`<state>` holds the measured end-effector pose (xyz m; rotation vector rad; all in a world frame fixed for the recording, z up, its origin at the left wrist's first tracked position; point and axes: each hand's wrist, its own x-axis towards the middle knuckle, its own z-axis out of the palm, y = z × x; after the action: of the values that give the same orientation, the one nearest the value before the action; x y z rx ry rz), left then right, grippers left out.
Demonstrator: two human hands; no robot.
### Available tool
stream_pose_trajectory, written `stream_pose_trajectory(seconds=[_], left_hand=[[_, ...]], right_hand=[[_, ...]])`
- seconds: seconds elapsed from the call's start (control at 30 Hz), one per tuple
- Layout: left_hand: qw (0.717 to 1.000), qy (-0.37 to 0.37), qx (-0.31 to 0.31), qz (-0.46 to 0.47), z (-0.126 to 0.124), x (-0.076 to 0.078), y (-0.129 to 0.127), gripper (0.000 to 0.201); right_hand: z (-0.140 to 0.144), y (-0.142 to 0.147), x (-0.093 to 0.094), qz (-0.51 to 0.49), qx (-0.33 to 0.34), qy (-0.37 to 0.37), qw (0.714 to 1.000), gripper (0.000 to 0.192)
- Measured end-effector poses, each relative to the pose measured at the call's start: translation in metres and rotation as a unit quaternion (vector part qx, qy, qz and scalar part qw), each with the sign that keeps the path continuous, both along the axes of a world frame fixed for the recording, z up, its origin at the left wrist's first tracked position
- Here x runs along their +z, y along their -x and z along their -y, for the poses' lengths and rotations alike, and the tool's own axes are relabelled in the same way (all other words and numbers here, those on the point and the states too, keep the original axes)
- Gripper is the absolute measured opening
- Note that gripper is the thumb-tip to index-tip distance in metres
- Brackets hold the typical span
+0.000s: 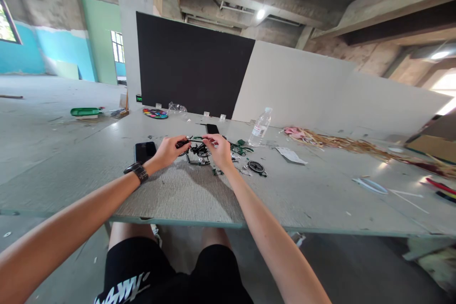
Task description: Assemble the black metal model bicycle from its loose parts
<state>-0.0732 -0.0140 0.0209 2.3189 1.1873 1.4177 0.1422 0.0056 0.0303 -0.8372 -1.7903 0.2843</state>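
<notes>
Table point(320, 199): a wide grey sheet that carries everything; both forearms reach out over its near edge, and the hands meet over its middle.
Small bicycle model point(199, 151): black, wire-thin frame with spoked wheels, sitting on the table directly between the two hands. It looks light, stiff in the frame but fragile at the spokes and thin struts, so I judge the frame tubes or the wheel rim the safer places to take it, with fingertips only.
Left hand point(170, 149): pinched on a small dark part at the model's left end, fingers curled, wrist low to the table, a black watch point(137, 171) on the wrist.
Right hand point(220, 148): fingertips closed on the upper right part of the model, palm turned down, forearm running back toward the body. What exactly it pinches is too small to tell.
Loose wheel point(255, 166): black, lying flat on the table just right of the right hand; light and likely to roll if nudged.
Green and black small parts point(241, 148): scattered just beyond and right of the right hand, tiny, easy to lose.
Phone point(145, 151): dark, flat, just left of the left hand.
Water bottle point(260, 127): clear, upright, beyond and right of the right hand.
Paint palette point(155, 113): round, many-coloured, well beyond the left hand.
</notes>
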Motion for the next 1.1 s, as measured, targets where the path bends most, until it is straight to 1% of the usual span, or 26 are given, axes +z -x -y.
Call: stream_pose_trajectory(seconds=[0.17, 0.37, 0.47, 0.6, 0.87, 1.1], left_hand=[[1.0, 0.006, -0.001, 0.013, -0.0001, 0.0009, 0.0001, 0.026], [0.999, 0.02, -0.004, 0.03, -0.0025, -0.0005, 0.0006, 0.026], [0.999, 0.022, 0.001, 0.037, -0.0035, -0.0014, 0.0005, 0.026], [0.999, 0.028, 0.0, 0.04, -0.0044, -0.0016, 0.0003, 0.027], [0.999, 0.033, 0.004, 0.034, -0.0038, -0.0006, 0.0012, 0.028], [0.999, 0.031, 0.002, 0.033, -0.0047, -0.0015, 0.0016, 0.029]], right_hand=[[0.0021, 0.0009, -0.0009, -0.028, 0.023, 0.026, 0.999, 0.031], [0.0012, 0.0016, -0.0013, -0.031, 0.039, 0.057, 0.997, 0.041], [-0.0002, 0.0007, -0.0028, -0.019, 0.037, 0.046, 0.998, 0.042], [-0.0006, 0.0001, -0.0042, -0.008, 0.031, 0.019, 0.999, 0.038], [-0.0031, 0.0012, -0.0045, -0.032, 0.044, 0.046, 0.997, 0.045], [-0.0048, 0.0014, -0.0049, -0.039, 0.062, 0.05, 0.996, 0.046]])
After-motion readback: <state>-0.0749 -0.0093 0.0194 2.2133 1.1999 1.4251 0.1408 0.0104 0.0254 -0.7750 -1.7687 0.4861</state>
